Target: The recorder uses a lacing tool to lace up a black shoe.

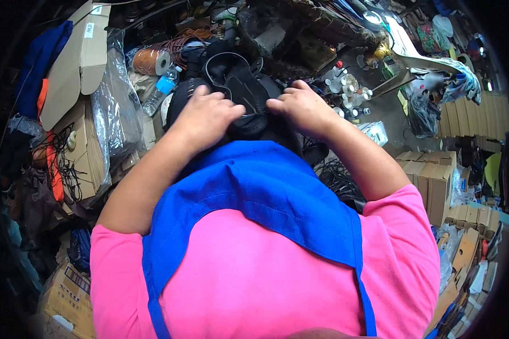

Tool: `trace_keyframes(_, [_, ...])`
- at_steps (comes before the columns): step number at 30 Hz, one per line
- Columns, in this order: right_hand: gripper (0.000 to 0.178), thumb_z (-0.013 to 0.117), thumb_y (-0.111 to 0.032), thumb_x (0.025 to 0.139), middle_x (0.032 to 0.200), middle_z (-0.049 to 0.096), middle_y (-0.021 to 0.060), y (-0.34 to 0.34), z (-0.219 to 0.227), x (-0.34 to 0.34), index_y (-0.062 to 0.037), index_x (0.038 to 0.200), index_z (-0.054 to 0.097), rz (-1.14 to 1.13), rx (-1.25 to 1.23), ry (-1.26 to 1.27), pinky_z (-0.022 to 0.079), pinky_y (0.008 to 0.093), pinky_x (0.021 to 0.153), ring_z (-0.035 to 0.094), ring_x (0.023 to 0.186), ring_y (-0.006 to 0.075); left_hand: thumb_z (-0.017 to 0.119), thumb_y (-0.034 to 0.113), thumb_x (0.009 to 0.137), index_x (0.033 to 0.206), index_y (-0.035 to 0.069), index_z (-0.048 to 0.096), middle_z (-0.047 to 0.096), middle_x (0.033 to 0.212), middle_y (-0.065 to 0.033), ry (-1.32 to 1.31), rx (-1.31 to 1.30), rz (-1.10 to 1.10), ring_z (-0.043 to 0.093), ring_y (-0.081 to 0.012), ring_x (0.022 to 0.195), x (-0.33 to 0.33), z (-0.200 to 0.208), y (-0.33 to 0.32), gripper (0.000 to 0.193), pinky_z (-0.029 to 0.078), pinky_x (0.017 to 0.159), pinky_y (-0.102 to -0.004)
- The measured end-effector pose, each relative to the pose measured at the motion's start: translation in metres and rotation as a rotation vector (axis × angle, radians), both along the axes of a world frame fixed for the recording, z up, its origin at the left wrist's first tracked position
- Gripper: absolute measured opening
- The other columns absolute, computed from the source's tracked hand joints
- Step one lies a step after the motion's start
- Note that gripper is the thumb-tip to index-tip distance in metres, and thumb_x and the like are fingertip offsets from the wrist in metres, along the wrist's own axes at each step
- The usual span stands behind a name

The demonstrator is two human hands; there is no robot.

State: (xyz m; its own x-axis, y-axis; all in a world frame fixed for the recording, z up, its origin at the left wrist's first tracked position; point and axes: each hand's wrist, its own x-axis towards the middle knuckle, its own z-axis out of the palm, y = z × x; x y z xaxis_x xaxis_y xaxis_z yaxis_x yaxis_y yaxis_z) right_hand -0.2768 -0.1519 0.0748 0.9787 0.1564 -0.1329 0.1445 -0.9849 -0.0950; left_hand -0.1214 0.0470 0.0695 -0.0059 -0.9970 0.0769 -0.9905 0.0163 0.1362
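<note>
In front of my blue apron lies a black fabric piece with thin pale piping that curves in a loop at its far end. It looks like part of a bag, but its full shape is lost among other black material. My left hand is closed at its left side, thumb pointing inward over the fabric. On the opposite side my right hand is closed too, fingers curled and thumb toward the middle. The fabric between the fingertips is mostly hidden by both hands.
Left of the black fabric are a plastic bottle with a blue label, an orange-brown roll in clear wrap and cardboard. To the right stand several white bottles on the floor, with stacked cartons nearer me.
</note>
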Motion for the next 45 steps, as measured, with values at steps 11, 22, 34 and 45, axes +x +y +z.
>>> trace_keyframes(11, [0.025, 0.07, -0.027, 0.081, 0.08, 0.061, -0.0002, -0.06, 0.018, -0.036, -0.0044, 0.09, 0.064, -0.893, 1.436, -0.177, 0.041, 0.0219, 0.065, 0.056, 0.075, 0.0077, 0.069, 0.005, 0.078, 0.08, 0.004, 0.065, 0.065, 0.084, -0.0053, 0.937, -0.394, 0.437, 0.061, -0.0136, 0.081, 0.047, 0.05, 0.059, 0.005, 0.048, 0.074, -0.028])
trace_keyframes(22, [0.017, 0.058, -0.018, 0.092, 0.085, 0.063, 0.0057, -0.002, 0.017, -0.028, -0.0026, 0.098, 0.063, -0.234, 0.768, 0.02, 0.047, 0.0272, 0.072, 0.058, 0.075, 0.0132, 0.053, 0.023, 0.095, 0.09, 0.003, 0.053, 0.06, 0.082, -0.0081, 1.307, -0.058, 0.381, 0.06, -0.0161, 0.075, 0.011, 0.026, 0.065, 0.022, 0.049, 0.073, -0.0309])
trace_keyframes(34, [0.019, 0.062, -0.021, 0.087, 0.082, 0.063, 0.0159, -0.011, 0.002, -0.052, -0.0036, 0.093, 0.063, -0.257, 0.538, -0.031, 0.049, 0.0406, 0.071, 0.061, 0.08, 0.0339, 0.046, 0.024, 0.098, 0.094, 0.003, 0.054, 0.056, 0.07, -0.009, 1.856, -0.596, 0.096, 0.061, -0.0319, 0.1, 0.049, 0.026, 0.084, 0.023, 0.038, 0.101, -0.0481])
trace_keyframes(45, [0.018, 0.058, -0.021, 0.089, 0.08, 0.062, 0.0169, -0.007, 0.006, -0.046, -0.0039, 0.092, 0.062, -0.192, 0.524, -0.19, 0.048, 0.0421, 0.069, 0.06, 0.078, 0.0354, 0.049, 0.024, 0.097, 0.093, 0.001, 0.058, 0.066, 0.085, -0.0169, 1.926, -0.864, 0.476, 0.058, -0.0368, 0.109, 0.076, 0.0, 0.11, 0.024, 0.044, 0.099, -0.0475])
